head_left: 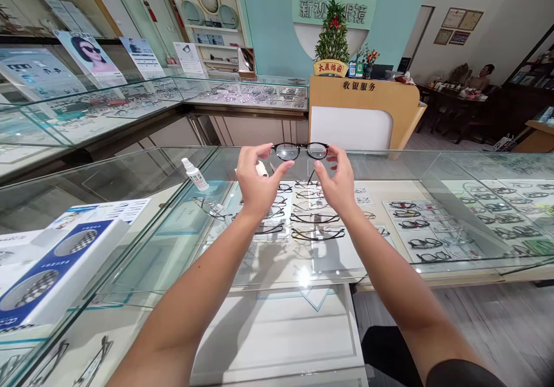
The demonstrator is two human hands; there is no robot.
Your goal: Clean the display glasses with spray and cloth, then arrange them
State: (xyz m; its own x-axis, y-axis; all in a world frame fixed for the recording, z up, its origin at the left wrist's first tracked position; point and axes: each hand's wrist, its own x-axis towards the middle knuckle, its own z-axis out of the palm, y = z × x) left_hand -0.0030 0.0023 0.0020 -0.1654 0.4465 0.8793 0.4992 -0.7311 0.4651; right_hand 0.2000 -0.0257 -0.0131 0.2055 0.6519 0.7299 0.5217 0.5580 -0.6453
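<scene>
A pair of black-framed glasses [300, 151] is held up at arm's length over the glass display counter [389, 165]. My left hand [256, 180] pinches the frame's left end between thumb and fingers. My right hand [335, 180] grips the right end the same way. One temple arm hangs down between my hands. Under the glass below them lie rows of spectacle frames [315, 220] on white trays.
A small white spray bottle [194, 173] lies on the counter glass to the left. A blue and white lens display board [56, 266] stands at the near left. A wooden cashier desk [363, 110] with a potted plant [332, 35] stands behind. A person sits at the far right [482, 78].
</scene>
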